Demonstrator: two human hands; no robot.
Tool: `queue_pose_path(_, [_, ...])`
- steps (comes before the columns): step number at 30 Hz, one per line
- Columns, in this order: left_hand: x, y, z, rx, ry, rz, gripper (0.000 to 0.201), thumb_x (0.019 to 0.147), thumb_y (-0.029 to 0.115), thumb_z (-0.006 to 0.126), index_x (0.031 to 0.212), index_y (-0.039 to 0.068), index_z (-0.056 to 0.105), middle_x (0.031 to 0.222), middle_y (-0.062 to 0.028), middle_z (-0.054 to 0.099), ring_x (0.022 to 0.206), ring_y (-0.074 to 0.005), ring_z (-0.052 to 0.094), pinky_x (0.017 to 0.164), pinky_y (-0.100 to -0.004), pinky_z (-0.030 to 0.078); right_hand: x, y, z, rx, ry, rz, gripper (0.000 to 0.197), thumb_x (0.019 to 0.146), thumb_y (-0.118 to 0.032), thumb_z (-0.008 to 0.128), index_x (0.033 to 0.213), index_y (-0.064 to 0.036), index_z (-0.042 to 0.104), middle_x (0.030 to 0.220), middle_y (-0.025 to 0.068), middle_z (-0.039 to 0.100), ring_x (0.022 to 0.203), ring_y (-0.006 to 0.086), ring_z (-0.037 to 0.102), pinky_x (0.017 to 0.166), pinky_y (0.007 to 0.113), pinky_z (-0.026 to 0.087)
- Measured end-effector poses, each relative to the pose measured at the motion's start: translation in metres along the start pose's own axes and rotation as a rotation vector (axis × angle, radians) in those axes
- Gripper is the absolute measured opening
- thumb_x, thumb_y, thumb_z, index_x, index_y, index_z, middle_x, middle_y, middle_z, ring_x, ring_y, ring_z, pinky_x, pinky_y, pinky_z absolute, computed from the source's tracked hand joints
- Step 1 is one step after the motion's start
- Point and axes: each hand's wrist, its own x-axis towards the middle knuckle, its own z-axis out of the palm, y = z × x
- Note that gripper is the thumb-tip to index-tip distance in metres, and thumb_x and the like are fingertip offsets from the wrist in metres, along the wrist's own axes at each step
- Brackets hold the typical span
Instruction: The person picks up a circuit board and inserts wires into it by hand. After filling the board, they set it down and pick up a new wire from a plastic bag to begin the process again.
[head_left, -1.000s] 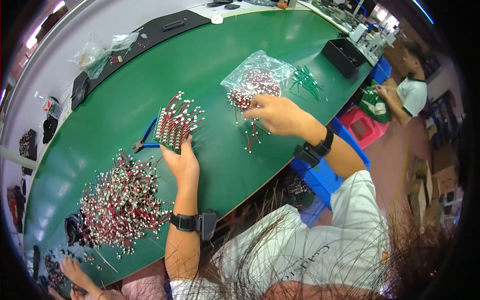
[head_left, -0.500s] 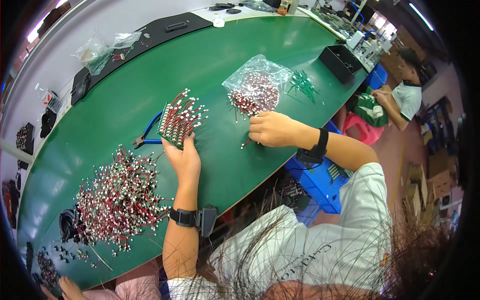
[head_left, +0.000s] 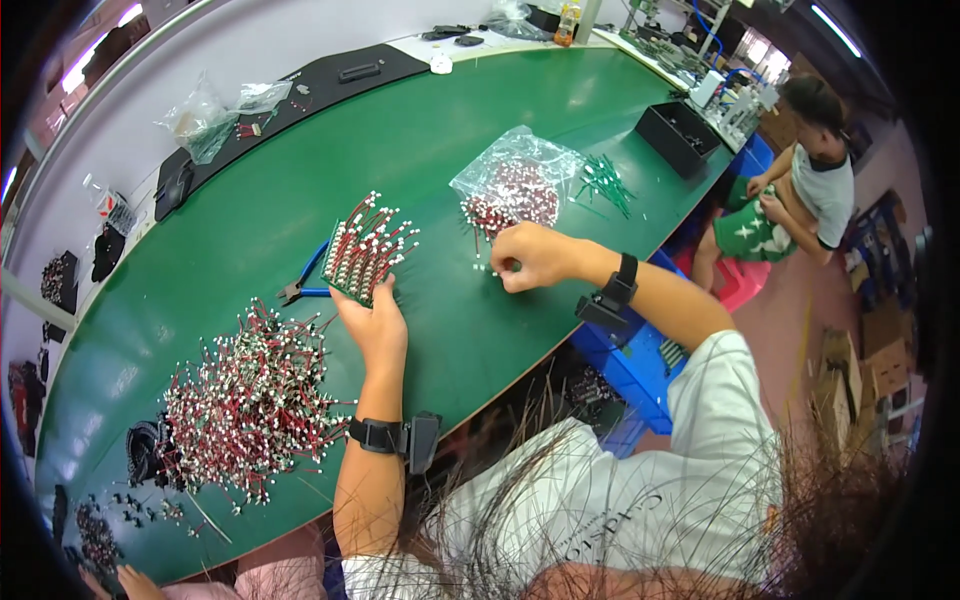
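Note:
My left hand [head_left: 375, 318] is closed on the lower edge of a green circuit board panel [head_left: 358, 272]. Rows of red wires with white connector ends stand up from the board. To its right, my right hand [head_left: 537, 256] is curled in a pinch above the table. Small white ends show at its fingertips, seemingly of a connector wire [head_left: 482, 267], mostly hidden. Just beyond that hand lies a heap of red wires with white connectors [head_left: 520, 195], partly under a clear plastic bag [head_left: 505, 160]. Blue-handled cutters [head_left: 312, 272] rest beside the panel, partly hidden behind it.
A large pile of wired boards [head_left: 250, 405] covers the near left of the green table [head_left: 440, 350]. Green strips [head_left: 605, 185] and a black bin [head_left: 680, 138] are at the right. Blue crates [head_left: 630, 375] stand below the edge. A co-worker [head_left: 820, 185] sits at the right.
My right hand has turned, its pinching fingers now showing on the left side; the red wire below it no longer shows there. My left hand still holds the panel. The view has shifted slightly.

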Motion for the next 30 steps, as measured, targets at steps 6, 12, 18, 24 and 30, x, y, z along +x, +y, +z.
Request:
queue_pose_path(6, [0.003,0.002,-0.002,0.039,-0.005,0.008,0.047,0.086,-0.005,0.047,0.131,0.003,0.036,0.116,-0.0095,0.056,0.1,-0.0172,0.06,0.09,-0.0354,0.053,0.029,0.014,0.013,1.275,0.345,0.335,0.013,0.083,0.001,0.055,0.09,-0.0075,0.05,0.079,0.0117,0.062,0.055,0.0126,0.055,0.05,0.027,0.048])
queue_pose_path(12, [-0.002,0.01,0.004,-0.158,0.067,-0.081,0.048,0.082,-0.01,0.053,0.127,0.0,0.041,0.115,-0.0086,0.057,0.099,-0.0149,0.058,0.086,-0.0296,0.05,0.08,0.005,0.017,1.575,0.228,0.347,0.006,0.084,-0.005,0.044,0.087,-0.0082,0.048,0.064,0.0009,0.045,0.047,0.0051,0.028,0.04,0.022,0.021])
queue_pose_path(18, [-0.004,0.012,0.002,-0.173,0.112,-0.16,0.049,0.083,-0.011,0.049,0.128,0.001,0.037,0.115,-0.0099,0.055,0.099,-0.0172,0.06,0.085,-0.0308,0.053,0.105,-0.006,0.023,1.481,0.308,0.344,0.02,0.101,-0.02,0.039,0.105,-0.005,0.052,0.061,-0.0048,0.034,0.049,0.0055,0.027,0.042,0.023,0.02])
queue_pose_path(24, [0.001,0.02,0.008,-0.174,0.094,-0.195,0.049,0.084,-0.008,0.049,0.13,0.002,0.034,0.116,-0.0115,0.056,0.102,-0.0199,0.061,0.089,-0.0332,0.052,0.093,-0.011,0.032,1.25,0.377,0.293,0.014,0.098,-0.018,0.049,0.099,-0.0051,0.054,0.06,-0.0069,0.037,0.05,0.0035,0.031,0.044,0.022,0.025])
queue_pose_path(30, [0.003,0.018,0.008,-0.11,0.072,-0.195,0.054,0.084,-0.01,0.054,0.132,0.002,0.033,0.121,-0.0134,0.056,0.108,-0.0223,0.061,0.093,-0.0342,0.051,0.09,-0.028,0.033,1.056,0.463,0.242,0.011,0.089,-0.012,0.062,0.088,-0.0018,0.06,0.062,-0.0093,0.043,0.055,-0.0005,0.035,0.049,0.02,0.028])
